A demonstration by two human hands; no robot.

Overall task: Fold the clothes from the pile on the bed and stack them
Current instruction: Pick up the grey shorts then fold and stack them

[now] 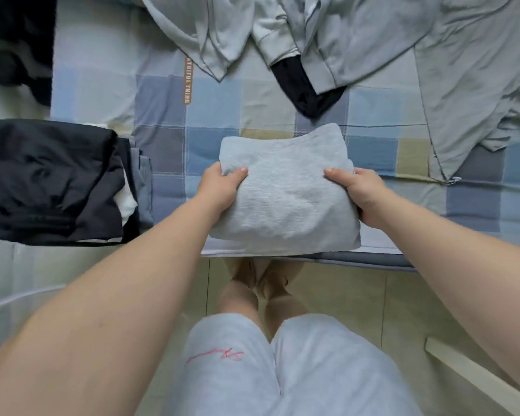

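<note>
Fabric folded into a thick pad fills the space between both grips. This grey garment lies at the near edge of the bed, and whether it rests there or is just lifted cannot be told. The left grip clamps its left side and the right grip its right. Each thumb lies on top, while the fingers go under the cloth, out of sight. Holding both sides like this probably keeps the layers from sliding open while the bundle is carried.

Beyond the left grip, well apart from it, lies a dark stack of folded pieces, which is the likely place for this one. Past both grips, farther up the bed, the unfolded pile of pale clothes spreads out, with a black piece poking from beneath it.

The pad looks nearly square. Its rounded far edge points away from the person toward the pile, and its straighter edge sits nearest the body. Its long axis, if it has one, seems to run from grip to grip, parallel to the bed's edge, though the wide lens makes that uncertain.
</note>
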